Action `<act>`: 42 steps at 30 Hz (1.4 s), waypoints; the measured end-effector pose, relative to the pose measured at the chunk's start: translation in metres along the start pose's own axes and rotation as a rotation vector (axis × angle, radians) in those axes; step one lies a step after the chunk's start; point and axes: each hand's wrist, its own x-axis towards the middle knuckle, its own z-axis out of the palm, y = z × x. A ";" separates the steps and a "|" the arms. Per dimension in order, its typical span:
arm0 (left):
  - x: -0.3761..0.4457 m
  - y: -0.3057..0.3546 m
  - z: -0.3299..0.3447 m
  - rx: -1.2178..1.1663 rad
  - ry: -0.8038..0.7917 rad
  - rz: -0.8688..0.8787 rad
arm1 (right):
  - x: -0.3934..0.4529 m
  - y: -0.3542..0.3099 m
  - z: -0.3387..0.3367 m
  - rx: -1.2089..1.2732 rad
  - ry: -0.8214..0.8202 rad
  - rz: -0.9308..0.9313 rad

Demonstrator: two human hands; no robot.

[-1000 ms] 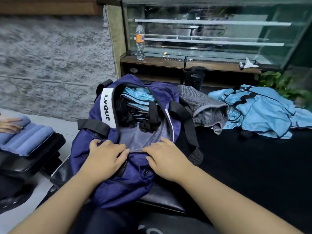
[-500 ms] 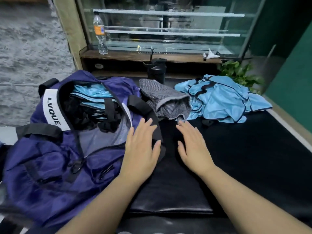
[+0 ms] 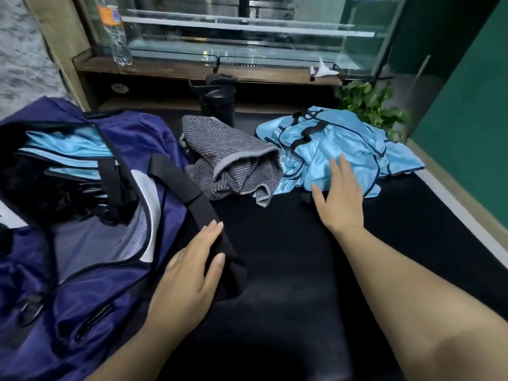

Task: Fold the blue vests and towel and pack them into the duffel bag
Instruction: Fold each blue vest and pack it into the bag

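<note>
Here, at the left edge of the black padded bench (image 3: 275,270), the navy duffel bag (image 3: 90,284) lies unzipped, with folded blue vests (image 3: 68,149) already stacked inside and its black webbing strap (image 3: 189,193) trailing out onto the bench. The left hand (image 3: 189,279) lies flat with fingers straight, resting on that strap's lower end; it grips nothing. It would do well to sweep the strap back toward the bag, so the middle of the bench is free for folding. Just beyond the strap sits the crumpled grey striped towel (image 3: 233,163), touching the heap of unfolded blue vests (image 3: 338,149) near the far right corner. The right hand (image 3: 339,199) is spread open, fingertips over the heap's near edge, though contact is hard to judge. The step in hand looks like fetching one vest: pinch a single layer by its dark-trimmed shoulder, lift it clear so the tangled others and the towel stay behind, then lay it flat mid-bench.
</note>
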 end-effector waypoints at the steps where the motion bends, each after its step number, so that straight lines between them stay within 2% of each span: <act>1: 0.000 0.002 -0.001 0.016 -0.007 0.024 | 0.004 0.002 -0.001 0.137 0.001 0.064; 3: 0.000 0.004 -0.002 0.036 -0.021 0.043 | 0.008 0.007 -0.003 0.424 -0.010 0.237; 4: 0.000 0.004 -0.002 0.036 -0.024 0.042 | 0.008 0.009 -0.005 0.477 -0.037 0.294; 8: 0.000 0.000 -0.001 0.005 -0.012 0.043 | -0.007 0.011 -0.006 0.125 -0.237 0.204; 12: -0.001 -0.003 0.000 -0.048 0.013 0.016 | -0.034 0.008 -0.013 0.015 -0.125 0.114; 15: -0.004 -0.001 -0.002 -0.078 0.019 0.003 | -0.061 0.008 -0.020 0.005 -0.134 0.104; 19: -0.015 0.008 -0.004 -0.161 0.013 -0.022 | -0.100 0.009 -0.035 0.099 -0.101 0.120; 23: -0.042 0.025 -0.008 -0.220 0.013 -0.028 | -0.132 0.003 -0.054 0.139 -0.160 0.232; 28: -0.074 0.043 -0.018 -0.298 -0.029 -0.112 | -0.175 -0.001 -0.080 0.357 -0.204 0.310; 33: -0.090 0.066 -0.040 -0.440 -0.057 -0.195 | -0.219 -0.011 -0.100 0.463 -0.196 0.340; 37: -0.114 0.090 -0.052 -0.568 -0.041 -0.315 | -0.255 -0.018 -0.119 0.733 -0.182 0.412; 42: -0.121 0.120 -0.053 -0.580 -0.116 -0.275 | -0.264 -0.014 -0.127 0.683 -0.199 0.438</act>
